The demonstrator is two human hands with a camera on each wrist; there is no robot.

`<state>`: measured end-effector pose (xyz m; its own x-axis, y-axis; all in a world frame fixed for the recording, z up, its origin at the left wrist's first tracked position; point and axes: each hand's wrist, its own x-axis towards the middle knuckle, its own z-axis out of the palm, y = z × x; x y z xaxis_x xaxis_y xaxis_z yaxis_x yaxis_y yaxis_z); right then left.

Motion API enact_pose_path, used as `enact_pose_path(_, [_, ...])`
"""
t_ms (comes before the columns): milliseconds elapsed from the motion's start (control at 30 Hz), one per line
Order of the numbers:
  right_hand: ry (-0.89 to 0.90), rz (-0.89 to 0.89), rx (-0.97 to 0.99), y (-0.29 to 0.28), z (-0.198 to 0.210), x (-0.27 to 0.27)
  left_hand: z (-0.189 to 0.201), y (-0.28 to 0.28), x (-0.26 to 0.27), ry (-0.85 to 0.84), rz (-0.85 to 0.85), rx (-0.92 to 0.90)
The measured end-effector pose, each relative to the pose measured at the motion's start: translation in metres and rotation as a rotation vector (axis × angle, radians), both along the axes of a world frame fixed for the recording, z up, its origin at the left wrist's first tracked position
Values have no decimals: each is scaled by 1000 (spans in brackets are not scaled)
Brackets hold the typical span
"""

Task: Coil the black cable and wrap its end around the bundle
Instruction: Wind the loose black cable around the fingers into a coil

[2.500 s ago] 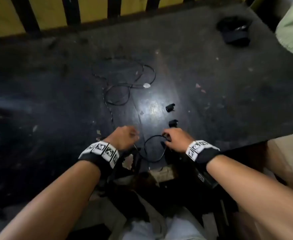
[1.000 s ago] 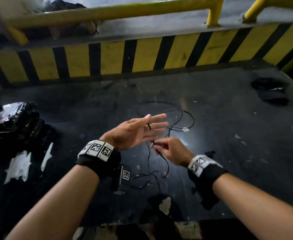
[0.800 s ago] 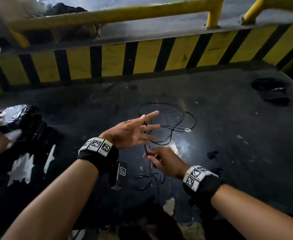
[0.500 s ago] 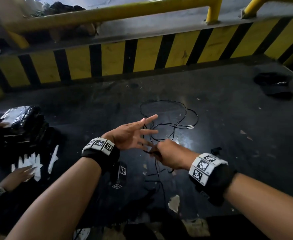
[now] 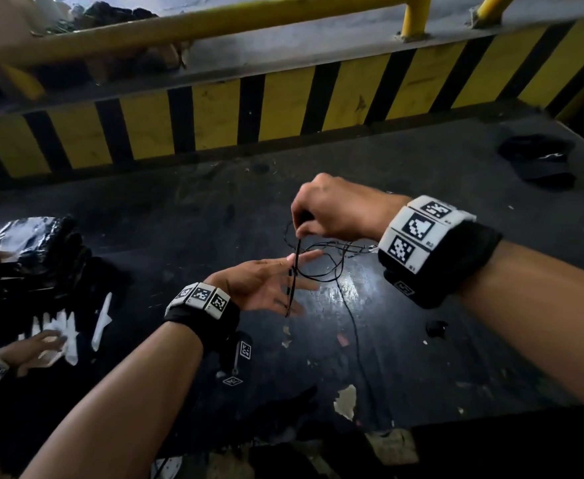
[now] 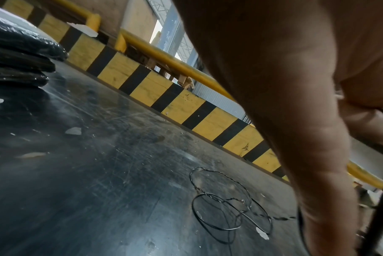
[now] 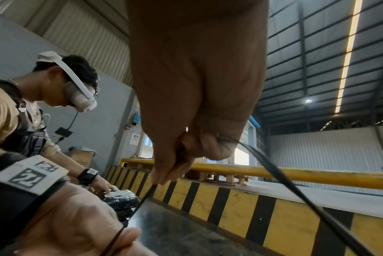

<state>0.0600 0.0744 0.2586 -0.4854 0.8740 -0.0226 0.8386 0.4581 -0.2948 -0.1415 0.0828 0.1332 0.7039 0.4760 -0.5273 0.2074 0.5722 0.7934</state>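
**First Turns Go Round the Fingers**

Your left hand (image 5: 266, 286) holds its fingers straight, the black cable (image 5: 294, 271) looped across them. Above, your right hand (image 5: 332, 210) pinches the strand taut. Spare loops lie beyond your fingertips on the table (image 5: 421, 357); slackening could let turns slide off.

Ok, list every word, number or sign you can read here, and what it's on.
None can be read for sure.
Right wristband: square code patterns; tiny corner print too small.
Left wristband: the same.
Tag below the left wrist: code pattern only.
Wall notice: too blurred.
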Motion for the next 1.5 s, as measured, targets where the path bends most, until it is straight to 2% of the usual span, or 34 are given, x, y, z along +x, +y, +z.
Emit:
enact_pose_path(333, [165,-14,74,37,-11,2,15,-10,-1,-154,-86,-35])
enact_pose_path(467, [247,-19,83,46,-20,5,27,-14,1,-163,-183,-58])
enact_pose_path(600, [246,-54,85,51,-33,14,31,-21,3,-213,-261,-59])
enact_pose_path(700, [313,-56,23,49,-54,20,34,-26,4,-296,-259,-54])
enact_pose_path(800, [416,-48,-101,40,-92,25,38,-24,2,-377,-218,-19])
enact_pose_path(900, [519,-79,-240,15,-125,24,44,-16,0,-448,-160,16])
enact_pose_path(1000, [554,-10,-299,-16,-144,9,47,-4,-1,-457,-97,68])
enact_pose_path(1066, [555,41,-319,-31,-153,-3,47,4,-2,-442,-57,90])
enact_pose_path(1166, [464,68,-260,-38,-160,-12,41,17,-10,-387,13,111])
enact_pose_path(1333, [354,120,-176,-41,-149,-11,24,28,-24,-297,116,107])
enact_pose_path(1500, [133,83,-111,-42,-133,-8,10,30,-28,-185,191,74])
